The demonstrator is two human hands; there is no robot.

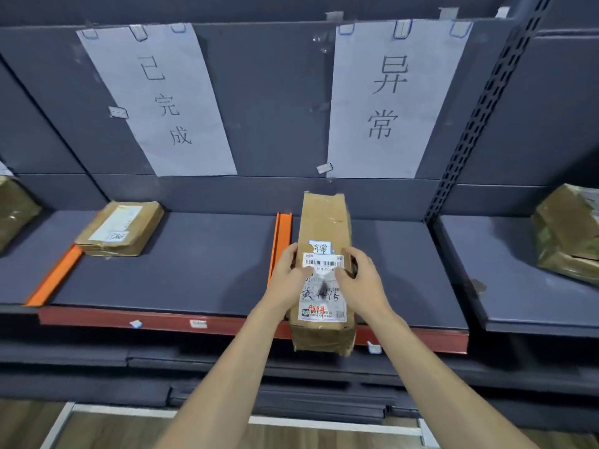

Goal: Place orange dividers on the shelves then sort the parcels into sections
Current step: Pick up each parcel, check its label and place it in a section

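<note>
A long brown cardboard parcel [324, 222] with a white shipping label lies lengthwise on the dark shelf [207, 264], its near end overhanging the red front edge. My left hand [290, 273] grips its left side and my right hand [358, 277] grips its right side, thumbs over the label. An orange divider [279, 241] stands on the shelf just left of the parcel. A second orange divider [53, 277] lies at the shelf's left end. A flat brown parcel [121, 228] rests behind that second divider, in the left section.
Two white paper signs [168, 102] [389, 98] hang on the back panel, one above each section. A taped parcel [570, 231] sits on the neighbouring shelf at right, another [16, 212] at far left. A perforated upright [479, 118] separates the bays. Lower shelves lie below.
</note>
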